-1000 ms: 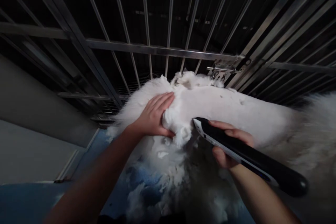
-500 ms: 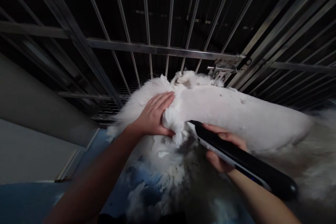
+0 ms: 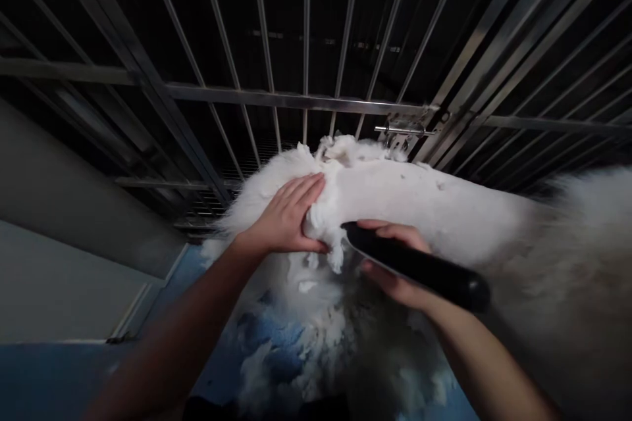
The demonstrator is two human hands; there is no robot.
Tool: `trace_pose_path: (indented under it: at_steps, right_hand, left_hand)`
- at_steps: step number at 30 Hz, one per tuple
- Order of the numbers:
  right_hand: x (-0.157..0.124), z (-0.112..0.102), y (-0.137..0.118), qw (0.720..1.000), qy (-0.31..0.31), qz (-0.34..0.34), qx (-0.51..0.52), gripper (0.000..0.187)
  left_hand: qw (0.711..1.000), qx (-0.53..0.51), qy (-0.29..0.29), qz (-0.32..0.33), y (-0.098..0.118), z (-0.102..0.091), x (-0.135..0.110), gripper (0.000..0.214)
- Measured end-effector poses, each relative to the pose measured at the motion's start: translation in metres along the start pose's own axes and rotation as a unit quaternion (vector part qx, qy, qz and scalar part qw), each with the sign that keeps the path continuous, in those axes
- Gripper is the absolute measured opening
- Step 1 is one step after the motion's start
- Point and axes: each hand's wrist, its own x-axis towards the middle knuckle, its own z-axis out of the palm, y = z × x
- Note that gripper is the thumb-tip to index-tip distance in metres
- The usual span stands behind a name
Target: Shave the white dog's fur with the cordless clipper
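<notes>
A white furry animal [image 3: 424, 187] stretches across the middle, its back shorn close to pinkish skin. Long fur remains at its left end and on the blurred right side. My left hand [image 3: 291, 214] lies with fingers extended and thumb apart on the unshorn fur, beside a thick bunched roll of cut fleece [image 3: 323, 214]. In my right hand [image 3: 395, 276] is a black hair clipper [image 3: 419, 263], its head touching the lower edge of the shorn strip near that roll. The animal's head is not discernible.
Metal cage bars [image 3: 306, 33] with a sliding bolt latch [image 3: 405, 130] rise just behind the animal. Loose tufts of fur [image 3: 316, 335] lie over the blue floor [image 3: 217, 368] below. A grey wall [image 3: 64, 263] stands at left.
The clipper's rear end has swung left and up, its body turned so the pale side is mostly hidden. My left hand stays nearly in place. Long fur at right shows larger.
</notes>
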Motion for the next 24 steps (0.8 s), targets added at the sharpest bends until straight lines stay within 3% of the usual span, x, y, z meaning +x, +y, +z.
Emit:
trace_pose_path:
  at_steps: [3, 8, 13, 18, 22, 24]
  right_hand:
    - [0.000, 0.002, -0.001, 0.997, -0.070, -0.016, -0.041, 0.044]
    - [0.005, 0.000, -0.006, 0.999, -0.007, -0.007, -0.035, 0.046]
    - [0.007, 0.001, -0.010, 0.992, -0.096, 0.026, -0.072, 0.044]
    - [0.008, 0.006, -0.011, 0.996, 0.003, -0.024, -0.084, 0.042]
    - [0.004, 0.010, -0.010, 0.995, -0.054, -0.017, -0.078, 0.039]
    - [0.002, 0.009, -0.012, 0.997, -0.046, -0.010, -0.066, 0.039]
  left_hand:
    - [1.000, 0.003, -0.001, -0.003, -0.001, 0.001, 0.000, 0.131]
    - [1.000, 0.000, 0.007, 0.003, -0.003, 0.003, 0.001, 0.131]
    - [1.000, -0.008, 0.010, 0.011, -0.005, 0.004, 0.001, 0.135]
    - [1.000, -0.014, 0.013, 0.020, -0.006, 0.006, 0.000, 0.134]
    - [1.000, -0.014, 0.014, 0.022, -0.007, 0.007, 0.000, 0.133]
    - [1.000, -0.015, 0.013, 0.019, -0.007, 0.007, 0.000, 0.132]
